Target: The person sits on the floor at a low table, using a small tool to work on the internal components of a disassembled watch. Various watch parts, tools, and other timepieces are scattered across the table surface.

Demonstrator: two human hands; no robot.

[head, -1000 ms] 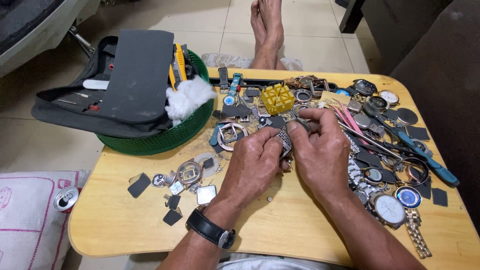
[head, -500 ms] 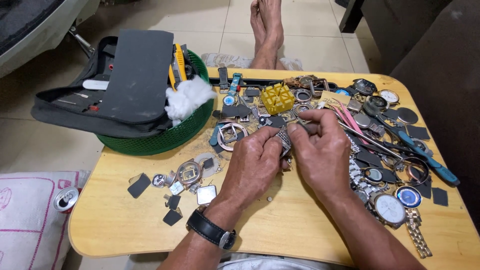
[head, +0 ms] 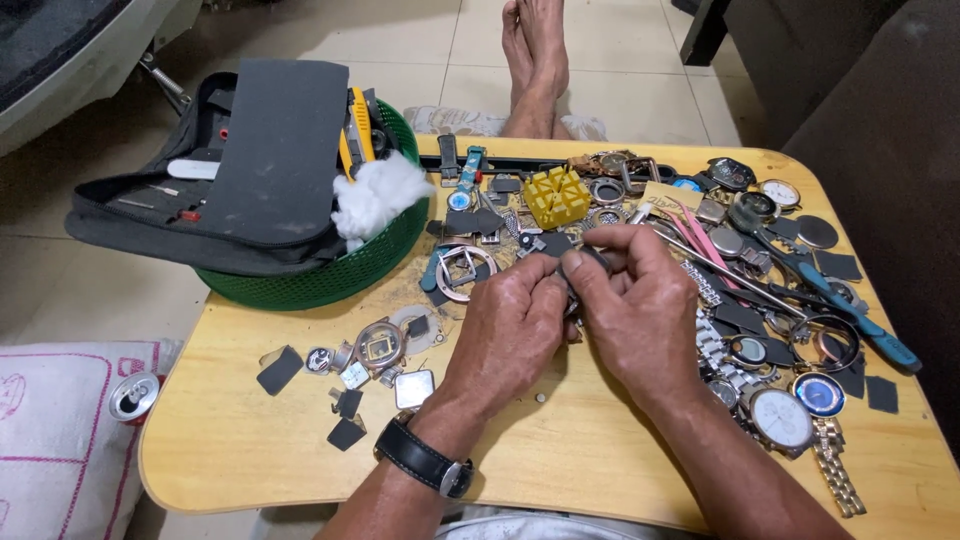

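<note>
Both my hands meet over the middle of a small wooden table (head: 250,440). My left hand (head: 510,325), with a black wristwatch (head: 425,460) on its wrist, and my right hand (head: 635,305) pinch together a small metal watch part (head: 572,268) between their fingertips. Most of that part is hidden by my fingers. A yellow plastic block (head: 556,196) lies just beyond my hands, with a round metal watch case (head: 462,268) to its left.
Many watches, cases, bands and dark square pieces cover the table's right side and far edge. A blue-handled tool (head: 860,320) and pink tweezers (head: 700,235) lie right. A green basket (head: 330,275) holding a grey tool case and white cotton stands far left. A person's bare feet (head: 535,60) rest beyond the table.
My hands stay in the same place; only the fingertips shift slightly around the small part.
</note>
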